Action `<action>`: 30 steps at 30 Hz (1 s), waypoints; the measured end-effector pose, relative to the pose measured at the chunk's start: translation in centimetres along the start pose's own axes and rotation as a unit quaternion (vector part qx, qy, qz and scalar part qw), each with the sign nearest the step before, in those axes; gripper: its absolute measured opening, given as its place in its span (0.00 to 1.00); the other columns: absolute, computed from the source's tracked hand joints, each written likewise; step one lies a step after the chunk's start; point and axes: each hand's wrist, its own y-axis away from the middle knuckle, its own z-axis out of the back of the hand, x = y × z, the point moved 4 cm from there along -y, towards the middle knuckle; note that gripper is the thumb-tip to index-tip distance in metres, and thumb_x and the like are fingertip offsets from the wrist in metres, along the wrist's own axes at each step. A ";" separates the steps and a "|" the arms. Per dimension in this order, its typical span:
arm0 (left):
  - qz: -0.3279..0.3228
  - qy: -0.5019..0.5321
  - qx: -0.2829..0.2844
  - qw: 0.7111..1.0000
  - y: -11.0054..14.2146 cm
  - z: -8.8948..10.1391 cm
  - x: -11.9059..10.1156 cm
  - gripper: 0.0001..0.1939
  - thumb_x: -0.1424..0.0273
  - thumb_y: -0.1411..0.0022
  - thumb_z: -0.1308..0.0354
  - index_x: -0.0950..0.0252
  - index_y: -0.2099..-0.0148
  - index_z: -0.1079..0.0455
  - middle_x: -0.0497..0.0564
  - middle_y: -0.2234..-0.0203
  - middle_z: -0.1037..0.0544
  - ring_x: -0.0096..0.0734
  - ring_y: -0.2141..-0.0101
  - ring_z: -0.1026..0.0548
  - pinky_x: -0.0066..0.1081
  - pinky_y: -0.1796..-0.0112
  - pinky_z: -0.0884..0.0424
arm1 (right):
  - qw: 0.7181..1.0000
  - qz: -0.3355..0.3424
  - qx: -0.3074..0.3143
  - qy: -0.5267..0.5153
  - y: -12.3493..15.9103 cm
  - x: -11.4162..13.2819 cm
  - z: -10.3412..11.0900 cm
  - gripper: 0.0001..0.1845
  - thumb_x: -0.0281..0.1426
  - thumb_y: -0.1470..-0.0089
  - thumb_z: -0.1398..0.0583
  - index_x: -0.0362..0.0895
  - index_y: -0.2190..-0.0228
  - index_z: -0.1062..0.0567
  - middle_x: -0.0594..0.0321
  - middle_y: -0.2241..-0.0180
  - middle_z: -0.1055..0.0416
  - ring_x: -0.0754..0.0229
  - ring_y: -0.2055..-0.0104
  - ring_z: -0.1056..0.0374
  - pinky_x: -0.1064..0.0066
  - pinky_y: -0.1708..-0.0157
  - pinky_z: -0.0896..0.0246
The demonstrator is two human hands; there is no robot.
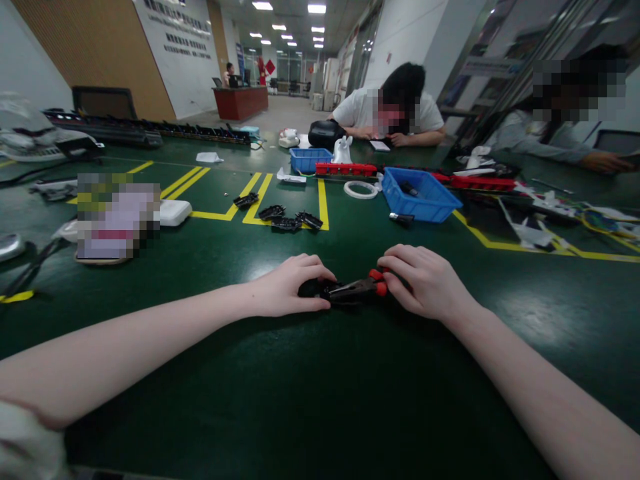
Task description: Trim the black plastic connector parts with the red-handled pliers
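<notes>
My left hand (295, 285) is closed around a small black part (313, 289) just above the green table. From the right, my right hand (425, 281) grips pliers with red handles (379, 283) by the handle ends. The dark jaws of the pliers point left and reach the black part; whether they bite on it I cannot tell. Beyond my hands, several similar-looking black parts (286, 225) lie in a loose group near the yellow tape lines.
A blue bin (419, 193) with dark items stands ahead to the right, a smaller blue bin (307, 160) behind it. Nearby lie a white tape ring (361, 191) and a red strip (346, 169). A phone (115, 223) rests at left. Two people sit across the table.
</notes>
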 end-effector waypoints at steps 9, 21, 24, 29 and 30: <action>-0.015 -0.004 -0.003 1.000 0.1 -0.1 0.1 0.18 0.64 0.36 0.38 0.62 0.46 0.31 0.53 0.57 0.27 0.40 0.55 0.29 0.39 0.54 0.34 | 1.000 -0.018 -0.007 -0.007 0.2 -0.1 -0.1 0.12 0.31 0.39 0.48 0.40 0.63 0.26 0.53 0.63 0.27 0.56 0.66 0.32 0.64 0.68 0.39; -0.004 -0.007 0.002 1.000 0.1 -0.1 0.1 0.17 0.63 0.36 0.38 0.62 0.47 0.31 0.53 0.56 0.27 0.41 0.55 0.29 0.39 0.53 0.35 | 1.000 -0.019 -0.003 -0.010 0.0 0.4 -0.3 0.13 0.31 0.39 0.48 0.40 0.66 0.26 0.55 0.66 0.27 0.58 0.68 0.32 0.66 0.69 0.41; -0.007 -0.005 0.001 1.000 0.0 0.0 0.0 0.17 0.63 0.35 0.39 0.62 0.47 0.31 0.53 0.57 0.27 0.41 0.55 0.30 0.39 0.53 0.34 | 1.000 -0.028 -0.011 -0.005 0.2 0.0 -0.2 0.13 0.31 0.38 0.48 0.40 0.65 0.26 0.55 0.65 0.27 0.57 0.68 0.32 0.65 0.69 0.40; -0.012 -0.003 0.003 1.000 0.0 -0.1 0.2 0.17 0.63 0.35 0.39 0.62 0.46 0.31 0.53 0.57 0.27 0.40 0.55 0.30 0.39 0.53 0.34 | 0.999 -0.036 -0.006 -0.011 0.3 -0.4 -0.3 0.14 0.31 0.37 0.49 0.39 0.65 0.26 0.55 0.65 0.27 0.57 0.67 0.32 0.65 0.68 0.39; -0.015 -0.004 0.002 1.000 0.0 -0.1 0.2 0.17 0.63 0.36 0.39 0.62 0.46 0.31 0.53 0.57 0.28 0.40 0.55 0.30 0.39 0.53 0.35 | 0.999 -0.033 -0.005 -0.012 0.3 -0.3 -0.3 0.14 0.31 0.37 0.49 0.39 0.65 0.25 0.54 0.65 0.27 0.57 0.67 0.32 0.65 0.68 0.39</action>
